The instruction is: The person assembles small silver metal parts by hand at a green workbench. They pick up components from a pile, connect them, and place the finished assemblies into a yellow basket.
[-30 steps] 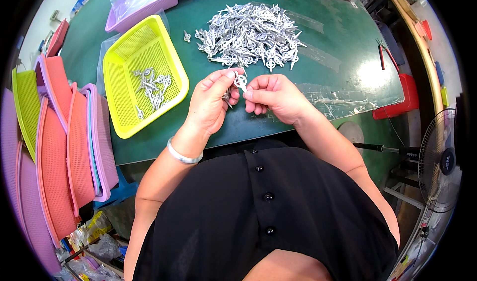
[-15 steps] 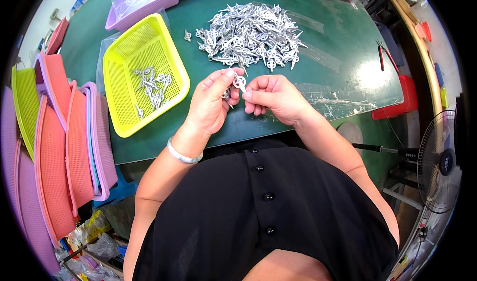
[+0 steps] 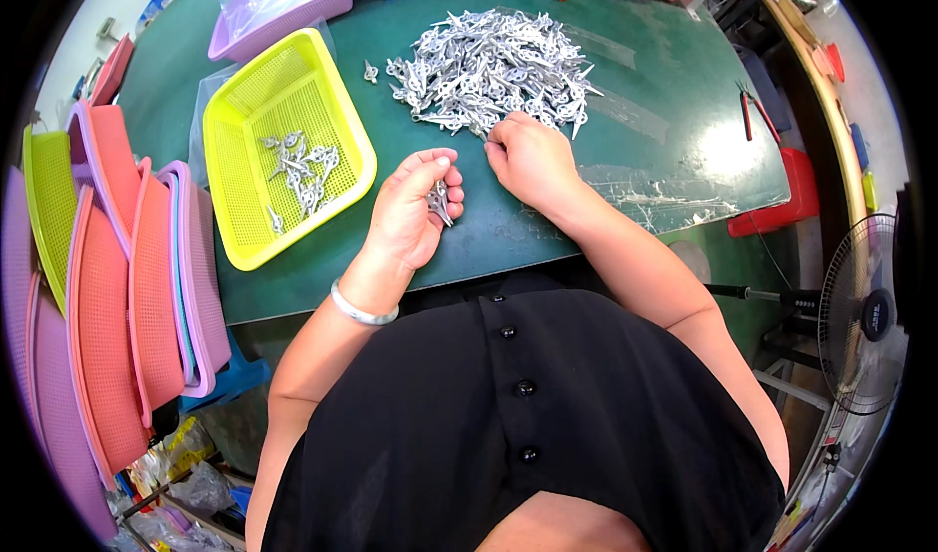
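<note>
Small silver metal clip parts (image 3: pixel 440 200) sit pinched in left hand (image 3: pixel 410 215), fingers curled shut, long axis roughly vertical. Right hand (image 3: pixel 528 156) fingertips closed at near edge of silver parts pile (image 3: pixel 493 68); yellow mesh basket (image 3: pixel 244 249) lies just left of left hand.

A dark green table (image 3: pixel 645 93) fills the upper half of the view, and a clear plastic sheet lies taped on its surface toward 3 o'clock. At 9 o'clock, stacked baskets (image 3: pixel 107 288) in pink, orange and green stand on edge beside the table. At 4 o'clock a standing fan (image 3: pixel 865 318) is on the floor. A red stool (image 3: pixel 787 195) sits at 3 o'clock, just beside the table edge. Bright light reflects on the tabletop.
</note>
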A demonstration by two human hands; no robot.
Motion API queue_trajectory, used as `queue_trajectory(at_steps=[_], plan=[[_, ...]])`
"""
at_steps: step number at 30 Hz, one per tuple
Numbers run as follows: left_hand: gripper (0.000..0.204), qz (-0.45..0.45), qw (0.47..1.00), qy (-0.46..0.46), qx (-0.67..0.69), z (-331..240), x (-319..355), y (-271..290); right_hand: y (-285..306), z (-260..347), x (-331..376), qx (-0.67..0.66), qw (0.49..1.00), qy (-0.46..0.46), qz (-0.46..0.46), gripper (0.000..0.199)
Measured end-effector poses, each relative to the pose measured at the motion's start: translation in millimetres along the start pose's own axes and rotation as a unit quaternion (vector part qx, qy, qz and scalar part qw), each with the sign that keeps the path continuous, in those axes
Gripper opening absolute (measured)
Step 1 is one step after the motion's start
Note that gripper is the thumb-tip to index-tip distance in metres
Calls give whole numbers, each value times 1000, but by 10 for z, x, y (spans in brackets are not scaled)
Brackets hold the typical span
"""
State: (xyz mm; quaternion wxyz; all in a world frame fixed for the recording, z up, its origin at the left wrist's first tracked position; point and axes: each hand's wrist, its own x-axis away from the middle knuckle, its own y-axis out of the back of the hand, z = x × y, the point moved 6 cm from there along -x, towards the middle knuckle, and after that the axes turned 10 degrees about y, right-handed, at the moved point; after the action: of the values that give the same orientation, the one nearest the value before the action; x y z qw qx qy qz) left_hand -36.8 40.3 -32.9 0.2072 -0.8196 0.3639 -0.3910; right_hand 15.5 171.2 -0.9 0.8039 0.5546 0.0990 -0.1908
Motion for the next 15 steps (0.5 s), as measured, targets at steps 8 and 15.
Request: queue_trajectory(at_steps=[8, 15], plan=[[16, -19, 999, -2, -42, -9, -26, -21, 67, 37, 39, 13, 999, 6, -34, 9], [17, -29, 998, 3, -51, -11, -23, -22, 38, -66, -48, -56, 998, -30, -28, 13]])
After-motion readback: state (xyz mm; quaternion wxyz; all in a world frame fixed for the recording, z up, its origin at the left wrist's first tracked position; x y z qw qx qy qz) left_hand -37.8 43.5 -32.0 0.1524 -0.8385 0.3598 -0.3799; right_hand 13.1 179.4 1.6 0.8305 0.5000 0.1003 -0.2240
